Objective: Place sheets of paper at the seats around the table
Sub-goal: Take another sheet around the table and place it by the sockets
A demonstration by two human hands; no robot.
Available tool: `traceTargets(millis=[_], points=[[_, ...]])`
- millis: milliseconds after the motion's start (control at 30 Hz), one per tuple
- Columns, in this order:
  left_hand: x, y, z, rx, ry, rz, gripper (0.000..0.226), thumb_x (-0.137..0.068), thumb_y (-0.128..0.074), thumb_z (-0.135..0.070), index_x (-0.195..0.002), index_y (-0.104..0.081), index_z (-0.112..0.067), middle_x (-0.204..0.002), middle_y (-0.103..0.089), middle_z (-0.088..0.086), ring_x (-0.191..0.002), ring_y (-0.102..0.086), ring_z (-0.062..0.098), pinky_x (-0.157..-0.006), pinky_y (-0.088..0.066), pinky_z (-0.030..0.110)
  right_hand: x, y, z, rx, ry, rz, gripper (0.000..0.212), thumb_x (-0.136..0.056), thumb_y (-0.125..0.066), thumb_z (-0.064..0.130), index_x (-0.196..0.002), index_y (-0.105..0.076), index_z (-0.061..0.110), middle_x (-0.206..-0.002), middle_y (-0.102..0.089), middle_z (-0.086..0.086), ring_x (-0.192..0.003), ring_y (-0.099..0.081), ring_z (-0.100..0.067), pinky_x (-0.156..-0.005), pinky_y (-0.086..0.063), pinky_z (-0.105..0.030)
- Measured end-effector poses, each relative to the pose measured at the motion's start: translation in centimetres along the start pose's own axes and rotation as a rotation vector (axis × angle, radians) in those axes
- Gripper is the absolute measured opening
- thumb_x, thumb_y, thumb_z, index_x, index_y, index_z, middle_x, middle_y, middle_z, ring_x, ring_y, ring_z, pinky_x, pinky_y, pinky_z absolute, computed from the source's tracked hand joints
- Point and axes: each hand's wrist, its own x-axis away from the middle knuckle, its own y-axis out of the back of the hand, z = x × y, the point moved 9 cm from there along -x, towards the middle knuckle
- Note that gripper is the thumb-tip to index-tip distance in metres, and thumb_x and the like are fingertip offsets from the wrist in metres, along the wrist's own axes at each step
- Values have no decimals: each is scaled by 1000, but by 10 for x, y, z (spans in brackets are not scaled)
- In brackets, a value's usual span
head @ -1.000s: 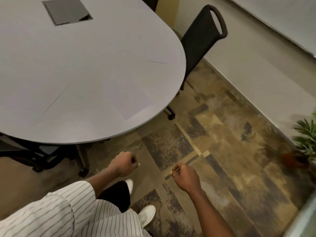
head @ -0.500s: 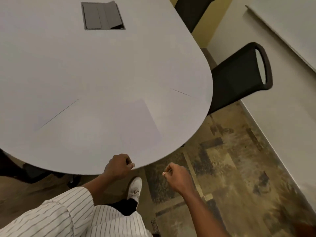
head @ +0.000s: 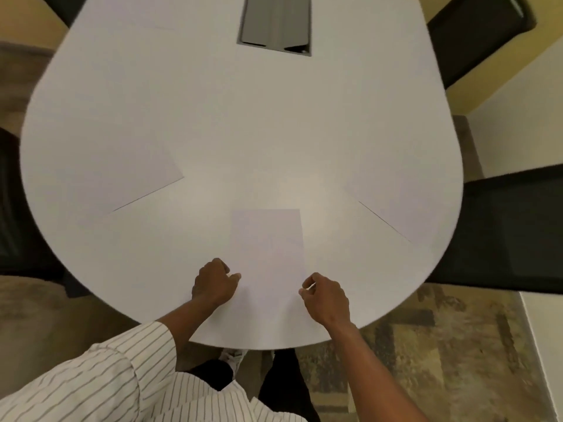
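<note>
A white round-ended table [head: 243, 123] fills the view. Three white sheets lie near its rim: a left sheet [head: 122, 178], a right sheet [head: 405, 202], and a middle sheet [head: 268, 248] straight in front of me. My left hand [head: 213, 284] rests on the table with curled fingers pinched at the middle sheet's left edge. Across the sheet, my right hand [head: 327, 300] pinches its right edge the same way. The sheet lies flat between them.
A grey cable hatch [head: 275, 24] is set into the table's middle at the far side. Black chairs stand at the right [head: 502, 233], far right [head: 475, 35] and left [head: 18, 208]. Patterned carpet [head: 441, 345] lies below me.
I have stepped around to face the table's round end. Both hands rose from beside the table edge onto the tabletop and closed on the side edges of the middle sheet.
</note>
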Motion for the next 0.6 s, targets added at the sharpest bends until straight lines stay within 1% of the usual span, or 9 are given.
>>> traceTargets(millis=[100, 167, 233, 333, 433, 533, 600], points=[[-5, 0, 0, 132, 115, -41, 50, -93, -78, -38, -128, -61, -7, -133, -65, 13, -123, -63, 34, -102, -54, 43, -35, 13, 4, -96, -41, -46, 22, -99, -69, 36, -118, -68, 26, -112, -76, 3, -106, -70, -23, -84, -49, -34], [-5, -5, 1, 237, 201, -59, 56, -92, -79, -36, -133, -58, -5, -137, -62, 14, -127, -61, 35, -105, -53, 44, -55, 17, 4, -172, -78, -67, 27, -98, -71, 34, -123, -67, 24, -116, -76, 1, -110, -70, -25, -90, -52, -37], [-5, -10, 2, 330, 288, -79, 60, -91, -81, -36, -135, -56, -4, -139, -61, 14, -129, -60, 36, -107, -52, 44, -71, 18, 4, -225, -115, -69, 35, -98, -72, 34, -130, -65, 22, -124, -74, -2, -117, -69, -27, -98, -52, -40], [-6, -19, 2, 435, 389, -119, 65, -90, -82, -37, -138, -55, -4, -143, -60, 15, -132, -60, 37, -111, -51, 45, -90, 14, 2, -280, -158, -36, 44, -96, -74, 35, -135, -61, 19, -135, -70, -7, -124, -67, -30, -101, -51, -41], [-5, -25, -4, 459, 459, -161, 68, -90, -82, -38, -142, -55, -3, -148, -59, 15, -138, -55, 37, -113, -49, 46, -103, 12, 4, -266, -164, 8, 47, -95, -74, 34, -137, -59, 17, -136, -66, -9, -123, -66, -31, -98, -50, -40], [-4, -31, -7, 485, 510, -191, 71, -87, -83, -40, -142, -55, -4, -149, -57, 16, -138, -54, 37, -113, -49, 49, -110, 9, 7, -250, -158, 49, 46, -95, -73, 32, -135, -57, 17, -135, -64, -8, -120, -66, -31, -89, -47, -38], [-3, -35, -6, 498, 532, -207, 73, -86, -84, -40, -143, -56, -4, -151, -56, 16, -139, -54, 37, -113, -50, 49, -112, 7, 10, -238, -158, 68, 44, -95, -73, 31, -134, -56, 18, -134, -63, -7, -120, -65, -30, -87, -47, -37]])
